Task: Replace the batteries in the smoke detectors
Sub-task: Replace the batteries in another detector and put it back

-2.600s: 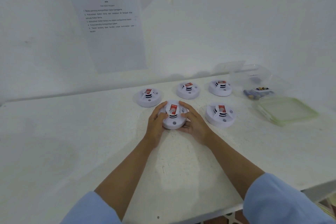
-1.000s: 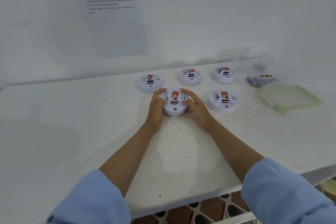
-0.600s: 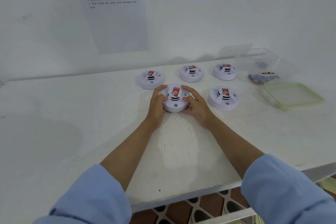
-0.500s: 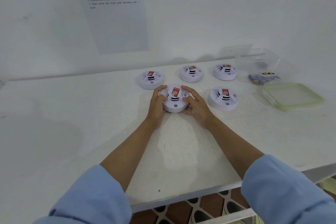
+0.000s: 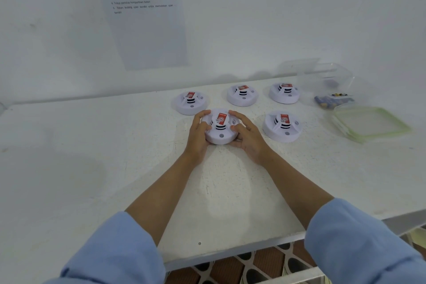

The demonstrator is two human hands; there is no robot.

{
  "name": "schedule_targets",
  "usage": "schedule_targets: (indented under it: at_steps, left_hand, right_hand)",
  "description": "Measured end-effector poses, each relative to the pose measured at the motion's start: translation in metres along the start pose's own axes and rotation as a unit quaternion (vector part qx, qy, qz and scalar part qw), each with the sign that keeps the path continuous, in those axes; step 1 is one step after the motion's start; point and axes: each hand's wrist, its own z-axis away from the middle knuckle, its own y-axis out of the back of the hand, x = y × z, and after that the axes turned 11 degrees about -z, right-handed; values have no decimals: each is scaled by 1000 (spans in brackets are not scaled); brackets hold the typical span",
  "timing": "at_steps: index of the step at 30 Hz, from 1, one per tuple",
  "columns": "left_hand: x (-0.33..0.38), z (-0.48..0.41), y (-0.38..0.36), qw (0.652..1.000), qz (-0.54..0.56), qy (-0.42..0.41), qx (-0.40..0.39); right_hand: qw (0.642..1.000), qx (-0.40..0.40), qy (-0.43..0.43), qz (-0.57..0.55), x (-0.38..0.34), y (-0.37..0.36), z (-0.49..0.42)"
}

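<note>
Both hands clasp one detector (image 5: 221, 132) near the middle of the white table (image 5: 92, 168). The left hand (image 5: 197, 132) curls round its left edge and the right hand (image 5: 250, 139) round its right. Four more detectors (image 5: 282, 125) sit close by. Batteries (image 5: 327, 100) lie in a clear tub (image 5: 332, 74) at the right.

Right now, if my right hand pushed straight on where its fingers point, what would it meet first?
The smoke detector your right hand grips by its right side; nothing lies between them.
</note>
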Motion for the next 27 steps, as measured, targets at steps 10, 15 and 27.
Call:
schedule_targets:
  at_steps: [10,15,27]
  left_hand:
    - [1,0,-1,1000,-13,8,6]
    - [2,0,0,1000,-17,17,4]
    - [6,7,-4,987,-162,-15,4]
  right_hand:
    - [1000,5,-6,-6,0,0,1]
    - [1000,8,-8,2,-1,-1,0]
    - [999,34,9,39,-3,-7,1]
